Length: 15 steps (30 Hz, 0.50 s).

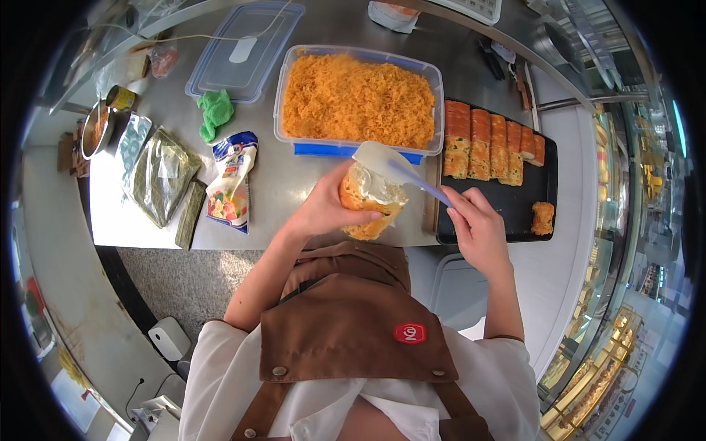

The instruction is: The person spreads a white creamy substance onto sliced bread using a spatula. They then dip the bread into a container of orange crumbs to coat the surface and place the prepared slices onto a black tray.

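Observation:
My left hand is wrapped around a piece of golden bread roll flecked with green, held up over the table's front edge. White cream coats its upper end. In my right hand is the lilac handle of a spatula; its pale blade lies against the creamy end. Just beyond my hands stands a clear plastic tub heaped with orange shredded floss. To the right, a black baking tray carries several bread rolls in a row and one floss-covered piece in its near right corner.
Left of the tub lie a blue-and-white squeeze pouch, a green cloth, packs of seaweed sheets and a clear lid. A metal bowl and a can stand farther left. A shelf edge crosses the back.

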Motion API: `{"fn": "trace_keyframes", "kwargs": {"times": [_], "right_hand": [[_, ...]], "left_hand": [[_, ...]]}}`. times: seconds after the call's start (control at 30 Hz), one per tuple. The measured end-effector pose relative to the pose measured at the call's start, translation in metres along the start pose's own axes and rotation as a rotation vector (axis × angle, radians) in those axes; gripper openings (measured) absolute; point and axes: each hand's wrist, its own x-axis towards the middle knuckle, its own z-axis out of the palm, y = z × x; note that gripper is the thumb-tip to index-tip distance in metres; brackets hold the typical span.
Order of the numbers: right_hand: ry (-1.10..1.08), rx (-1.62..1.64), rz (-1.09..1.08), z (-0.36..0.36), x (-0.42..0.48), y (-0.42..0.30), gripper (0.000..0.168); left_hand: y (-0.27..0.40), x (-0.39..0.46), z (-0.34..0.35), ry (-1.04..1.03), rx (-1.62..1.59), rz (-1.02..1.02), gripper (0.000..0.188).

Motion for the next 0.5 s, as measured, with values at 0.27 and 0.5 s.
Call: {"fn": "trace_keyframes", "kwargs": {"times": [0.27, 0.5], "right_hand": [[-0.092, 0.18, -0.061, -0.016, -0.003, -0.012, 0.035], [0.064, -0.144, -0.126, -0.013, 0.001, -0.017, 0.036]], "left_hand": [[-0.001, 0.0, -0.003, 0.012, -0.034, -0.007, 0.08], [0.007, -0.001, -0.003, -0.005, 0.072, -0.04, 0.078]]}}
